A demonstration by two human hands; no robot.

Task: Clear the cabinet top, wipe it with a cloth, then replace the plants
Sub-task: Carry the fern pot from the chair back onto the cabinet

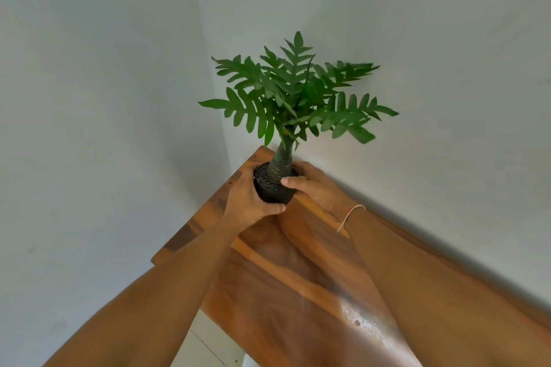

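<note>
Wooden cabinet top (pixel 298 277) carries one plant (pixel 293 92) in one black pot (pixel 269 192), at its far corner by the white walls (pixel 447 68). Left hand (pixel 247 202) and right hand (pixel 313 188) both grasp the pot, fingers curled around it. No writing shows. One thread bracelet (pixel 350 214) circles the right wrist.

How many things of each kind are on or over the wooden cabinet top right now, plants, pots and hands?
Green leafy plant with a ringed grey-green trunk: 1
Small round black pot: 1
Hands holding the pot, left hand and right hand: 2
Thin cord bracelet on the right wrist: 1
Total: 5
</note>
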